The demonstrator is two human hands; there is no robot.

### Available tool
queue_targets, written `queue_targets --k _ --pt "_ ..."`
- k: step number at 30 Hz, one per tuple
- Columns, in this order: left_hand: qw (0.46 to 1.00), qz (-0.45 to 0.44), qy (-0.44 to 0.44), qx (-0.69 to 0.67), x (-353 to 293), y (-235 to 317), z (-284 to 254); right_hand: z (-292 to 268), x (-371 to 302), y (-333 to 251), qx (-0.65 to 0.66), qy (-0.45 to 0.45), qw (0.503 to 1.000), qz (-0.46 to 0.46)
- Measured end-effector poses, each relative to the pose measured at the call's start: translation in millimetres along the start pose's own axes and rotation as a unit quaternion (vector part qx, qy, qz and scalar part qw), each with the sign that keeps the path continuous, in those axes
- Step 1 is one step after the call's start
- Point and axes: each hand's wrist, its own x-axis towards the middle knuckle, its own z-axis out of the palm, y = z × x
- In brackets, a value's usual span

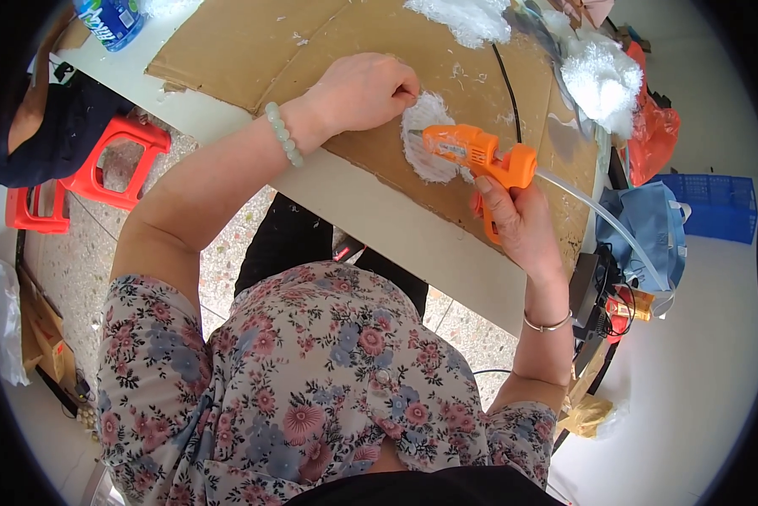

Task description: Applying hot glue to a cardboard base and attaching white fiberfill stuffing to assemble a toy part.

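Note:
My right hand (pixel 522 221) grips an orange glue gun (pixel 472 150), a finger at its trigger. A long pale glue stick (pixel 602 215) trails out of the gun's back end. The nozzle points left, over a white fuzzy piece (pixel 429 126) lying on a brown cardboard sheet (pixel 337 42). My left hand (pixel 366 94) is closed beside the upper left edge of that white piece. Its fingertips are mostly hidden, so what they pinch cannot be made out.
White fluffy clumps (pixel 602 80) and a black cord (pixel 507 84) lie at the far side. A blue-labelled bottle (pixel 110 21) stands far left. Red stools (pixel 124 160) and another person's arm (pixel 29 110) are left; a blue bag (pixel 644 232) and blue basket (pixel 716 207) are right.

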Motion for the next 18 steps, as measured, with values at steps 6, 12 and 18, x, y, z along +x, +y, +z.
queue_targets --k 6,12,18 --pt "1.0 0.001 -0.005 -0.019 -1.4 2.4 -2.7 -4.2 -10.7 6.7 0.086 0.003 0.996 0.011" --pt "0.98 0.193 0.034 0.028 -0.7 3.7 0.2 -12.7 -24.8 15.8 0.25 0.08 0.965 0.017" --pt "0.952 0.268 -0.007 0.15 -6.0 27.5 -14.1 -15.7 -40.0 24.9 0.398 0.171 0.901 0.022"
